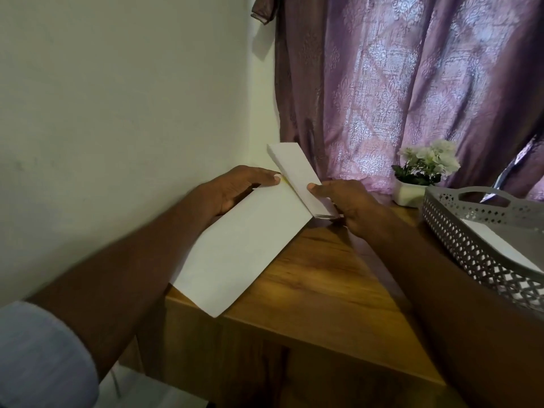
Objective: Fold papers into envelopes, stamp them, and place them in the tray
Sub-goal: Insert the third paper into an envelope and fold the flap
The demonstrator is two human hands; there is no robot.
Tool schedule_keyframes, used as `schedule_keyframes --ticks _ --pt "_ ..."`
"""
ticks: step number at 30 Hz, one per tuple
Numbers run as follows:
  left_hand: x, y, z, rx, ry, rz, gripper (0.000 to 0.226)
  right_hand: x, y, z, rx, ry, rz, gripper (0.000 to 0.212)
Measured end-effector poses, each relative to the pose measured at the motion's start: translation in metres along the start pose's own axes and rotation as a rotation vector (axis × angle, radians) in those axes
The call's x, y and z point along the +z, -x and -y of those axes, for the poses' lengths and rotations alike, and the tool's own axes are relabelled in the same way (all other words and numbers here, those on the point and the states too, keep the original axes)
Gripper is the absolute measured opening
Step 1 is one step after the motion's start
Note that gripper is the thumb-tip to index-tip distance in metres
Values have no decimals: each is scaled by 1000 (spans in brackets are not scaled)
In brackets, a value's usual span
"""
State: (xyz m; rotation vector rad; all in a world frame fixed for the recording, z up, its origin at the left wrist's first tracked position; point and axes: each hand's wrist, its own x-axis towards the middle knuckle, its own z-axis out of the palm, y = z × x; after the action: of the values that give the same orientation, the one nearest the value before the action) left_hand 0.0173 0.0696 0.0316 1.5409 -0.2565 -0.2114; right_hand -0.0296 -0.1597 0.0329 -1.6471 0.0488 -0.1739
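Observation:
A white envelope (244,248) is held tilted above the left corner of the wooden table (318,278). My left hand (235,188) grips its upper left edge, thumb on top. My right hand (344,206) pinches a folded white paper (297,175) whose lower end meets the envelope's open top edge; its upper end sticks up toward the curtain. A grey perforated tray (459,242) stands at the right with a white envelope (500,242) lying inside it. No stamp is in view.
A white pot of white flowers (421,175) stands at the back of the table beside the tray. A purple patterned curtain (412,83) hangs behind, a pale wall (117,98) on the left. The table's front edge runs diagonally below my arms.

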Motion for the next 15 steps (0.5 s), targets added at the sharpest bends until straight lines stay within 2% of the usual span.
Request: schedule_keyframes --ticks 5,7,11,15 --pt "5 5 -2 22 -47 41 35 -9 -9 -1 98 -126 -13 34" --pt "6 6 -2 22 -62 47 32 -10 -15 -3 127 -131 -38 39" --pt "6 5 -1 10 -105 41 41 -11 -19 -6 166 -174 -59 46" --pt "12 8 0 -1 -87 78 32 -11 -14 -3 208 -245 7 48"
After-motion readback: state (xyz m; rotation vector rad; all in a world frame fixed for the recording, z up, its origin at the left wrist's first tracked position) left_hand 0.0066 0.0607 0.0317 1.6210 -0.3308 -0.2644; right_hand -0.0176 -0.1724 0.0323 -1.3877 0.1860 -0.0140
